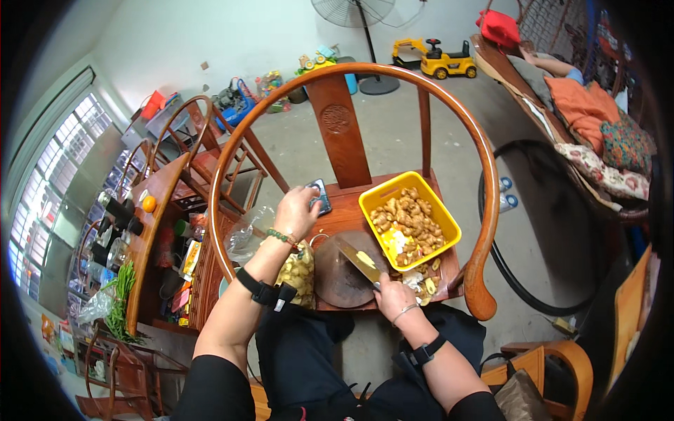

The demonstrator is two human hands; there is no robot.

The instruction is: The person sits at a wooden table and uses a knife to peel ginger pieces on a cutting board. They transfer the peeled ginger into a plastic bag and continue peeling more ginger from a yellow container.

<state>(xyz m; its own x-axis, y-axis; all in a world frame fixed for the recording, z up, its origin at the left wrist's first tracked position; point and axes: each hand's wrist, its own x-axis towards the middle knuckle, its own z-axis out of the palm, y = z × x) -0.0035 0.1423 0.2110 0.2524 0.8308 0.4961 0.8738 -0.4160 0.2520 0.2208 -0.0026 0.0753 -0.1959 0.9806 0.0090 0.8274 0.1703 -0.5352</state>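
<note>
Cutting appears partway done: knobbly ginger (414, 216) left in the yellow basket (431, 254), pale pieces (296, 278) beside the round board (340, 284). Right hand (395, 299) grips the knife (359, 262); left hand (296, 212) at the phone (323, 198), grip cannot be determined.

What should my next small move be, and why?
I'd probably move your left hand over to the board and clear the pale ginger piece off the knife. That piece seems to lie on or against the blade, your right hand grips the handle, and your left is over by the phone.
</note>
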